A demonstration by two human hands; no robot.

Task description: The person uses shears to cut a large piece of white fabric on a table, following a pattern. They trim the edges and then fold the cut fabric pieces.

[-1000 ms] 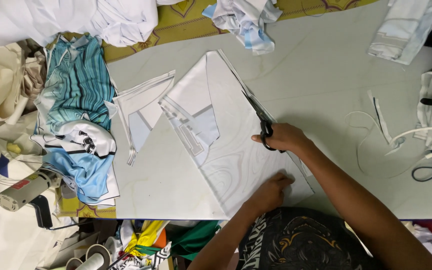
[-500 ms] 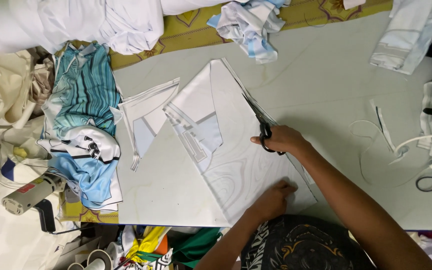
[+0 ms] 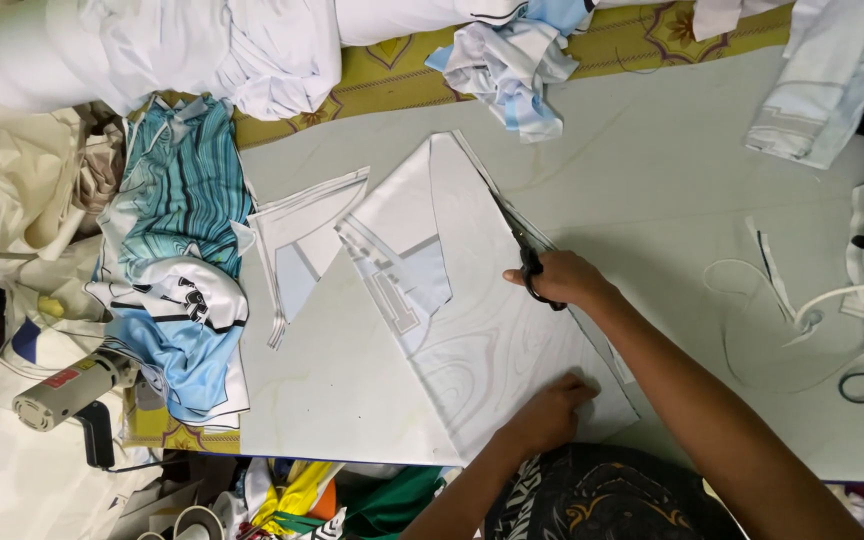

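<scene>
Grey worktop strewn with garments: your right hand grips black scissors mid-cut along the white fabric panel at centre frame, your left hand pressing it flat below; next, keep the blades tracking that edge.

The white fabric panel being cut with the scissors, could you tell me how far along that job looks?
Done: a cut triangular offcut lies apart to the left, and narrow trimmings lie to the right. In hand: the right hand works black-handled scissors along the right edge of the white fabric panel, while the left hand presses its lower end flat. Left: the edge ahead of the blades, up to the top corner, looks uncut.
</scene>
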